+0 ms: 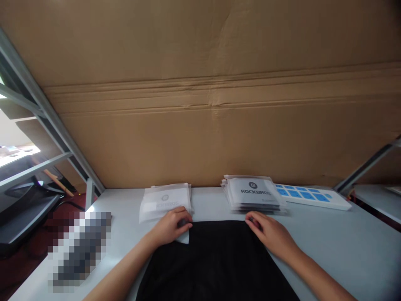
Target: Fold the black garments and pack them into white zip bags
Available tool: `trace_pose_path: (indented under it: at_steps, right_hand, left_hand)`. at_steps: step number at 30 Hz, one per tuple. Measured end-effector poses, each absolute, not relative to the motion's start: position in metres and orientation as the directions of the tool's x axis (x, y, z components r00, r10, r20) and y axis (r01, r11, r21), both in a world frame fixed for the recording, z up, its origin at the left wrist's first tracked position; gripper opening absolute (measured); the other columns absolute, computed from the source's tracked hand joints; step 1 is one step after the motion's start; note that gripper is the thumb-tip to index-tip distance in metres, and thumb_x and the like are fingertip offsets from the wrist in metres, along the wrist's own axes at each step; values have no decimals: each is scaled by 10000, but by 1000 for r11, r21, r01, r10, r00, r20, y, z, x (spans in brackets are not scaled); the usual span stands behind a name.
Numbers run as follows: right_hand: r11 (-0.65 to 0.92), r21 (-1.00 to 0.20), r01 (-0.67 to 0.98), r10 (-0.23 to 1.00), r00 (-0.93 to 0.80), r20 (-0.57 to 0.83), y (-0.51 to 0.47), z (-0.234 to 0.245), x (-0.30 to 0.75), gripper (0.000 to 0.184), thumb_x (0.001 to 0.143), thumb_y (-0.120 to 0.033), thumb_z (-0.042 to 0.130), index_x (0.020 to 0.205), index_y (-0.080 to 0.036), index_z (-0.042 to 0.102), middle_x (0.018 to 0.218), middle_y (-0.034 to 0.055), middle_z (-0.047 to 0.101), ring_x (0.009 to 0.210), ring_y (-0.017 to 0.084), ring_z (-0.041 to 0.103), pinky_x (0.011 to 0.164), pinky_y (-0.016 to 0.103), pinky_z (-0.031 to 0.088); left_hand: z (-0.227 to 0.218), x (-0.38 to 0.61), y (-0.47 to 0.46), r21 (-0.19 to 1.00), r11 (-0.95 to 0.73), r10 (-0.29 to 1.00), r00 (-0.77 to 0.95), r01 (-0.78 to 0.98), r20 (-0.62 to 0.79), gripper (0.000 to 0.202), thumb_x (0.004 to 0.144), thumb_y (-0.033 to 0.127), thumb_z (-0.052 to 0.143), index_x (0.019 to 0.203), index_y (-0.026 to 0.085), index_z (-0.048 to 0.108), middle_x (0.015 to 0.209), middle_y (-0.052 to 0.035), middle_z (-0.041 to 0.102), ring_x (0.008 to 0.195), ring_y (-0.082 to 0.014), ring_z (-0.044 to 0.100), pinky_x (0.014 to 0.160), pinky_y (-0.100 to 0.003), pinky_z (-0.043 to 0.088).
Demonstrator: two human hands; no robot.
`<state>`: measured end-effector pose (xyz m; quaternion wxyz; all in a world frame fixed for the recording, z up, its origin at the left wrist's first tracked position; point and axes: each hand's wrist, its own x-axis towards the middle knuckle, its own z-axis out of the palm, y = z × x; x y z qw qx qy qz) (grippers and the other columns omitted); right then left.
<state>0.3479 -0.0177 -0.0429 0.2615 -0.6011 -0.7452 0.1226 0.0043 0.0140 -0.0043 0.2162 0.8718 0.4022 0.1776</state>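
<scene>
A piece of black fabric (219,259) lies spread on the table and runs out of the lower edge of view; what kind of garment or cloth it is, I cannot tell. My left hand (174,224) is closed on its far left corner, where a small pale flap (184,238) shows under the fingers. Pinched in my right hand (266,230) is the far right corner. Just beyond my left hand lie clear zip bags (164,198) with a printed logo. A thicker stack of ROCKBROS zip bags (250,190) sits beyond my right hand.
A white panel with blue patches (313,196) lies behind the right stack. Brown cardboard (213,138) stands along the back of the grey table (338,242). Metal frame bars (56,121) rise at the left. A pixelated dark object (84,246) is at the left table edge.
</scene>
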Motion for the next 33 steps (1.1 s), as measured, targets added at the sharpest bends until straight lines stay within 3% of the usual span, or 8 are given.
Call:
trace_pose_path:
  at_steps: [7,22,33]
  right_hand:
    - [236,-539,808,965,-133,224,-18,-42,350,286,941,-451,430,838,-276,631,665,-12,620,603,206,600,590,295,431]
    - [213,-581,785,974,-123,190,-17,-45,353,299,920,-478,458,871,-274,670,647,-21,579,594,197,579,578,287,433]
    - [239,-643,728,969,-137,205,-18,-40,354,246,885,-454,538,900,-261,690,771,4,602,656,200,587,628,306,478]
  left_hand:
    - [3,-6,13,550,-579,768,629,602,120,160,926,202,528,975,210,681,918,-31,662,822,-188,627,759,-282,500]
    - [-4,-44,0,511,-598,787,575,618,225,216,984,221,426,931,198,635,986,-87,649,969,-230,618,886,-344,510]
    - [16,-12,-2,400,-629,754,648,667,105,255,1002,231,433,1067,204,678,1048,-84,661,968,-244,637,872,-353,517]
